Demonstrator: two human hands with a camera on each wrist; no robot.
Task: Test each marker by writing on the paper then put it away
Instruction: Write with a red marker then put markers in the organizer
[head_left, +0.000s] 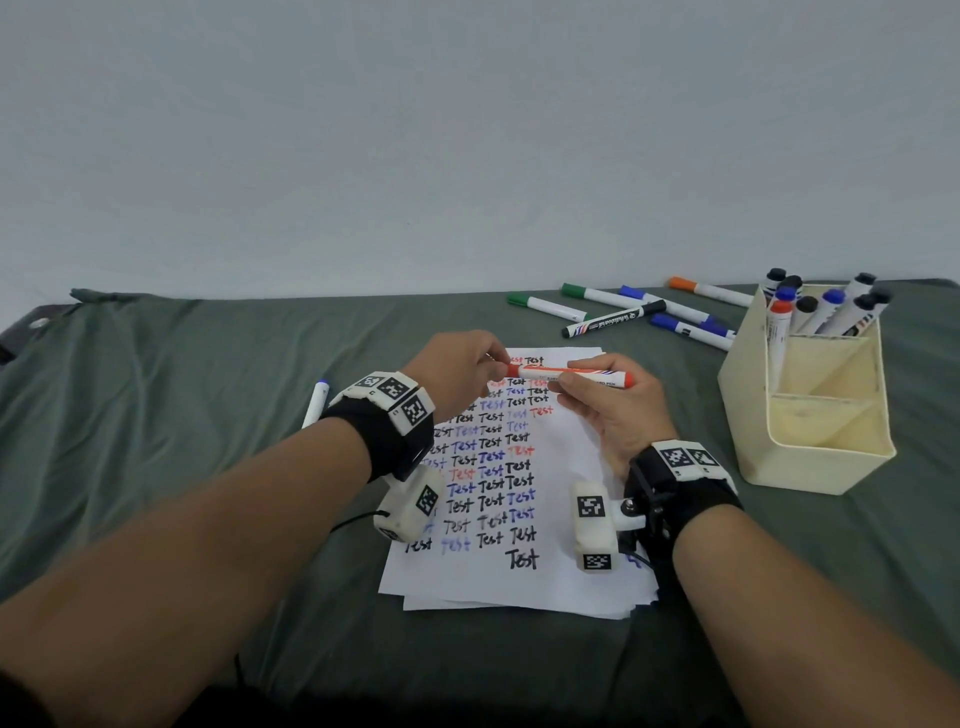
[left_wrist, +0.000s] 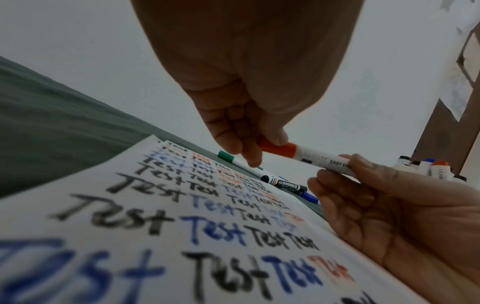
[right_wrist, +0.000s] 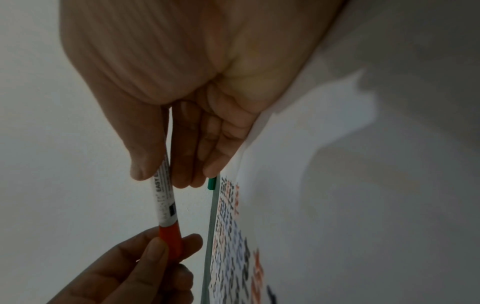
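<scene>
An orange-capped white marker (head_left: 566, 375) is held level above the top of the paper (head_left: 561, 467), which carries rows of "Test" in black, blue and red. My left hand (head_left: 467, 371) pinches the orange cap (left_wrist: 278, 148) between thumb and fingers. My right hand (head_left: 605, 400) grips the white barrel (right_wrist: 164, 193) near its other end. The cap sits on the marker. A cream organizer box (head_left: 810, 395) at the right holds several upright markers (head_left: 826, 309) in its back compartment.
Several loose markers (head_left: 623, 312) in green, blue, black and orange lie on the grey-green cloth behind the paper. One blue-tipped marker (head_left: 316, 402) lies left of the paper, by my left wrist. The organizer's front compartments (head_left: 821, 426) hold nothing.
</scene>
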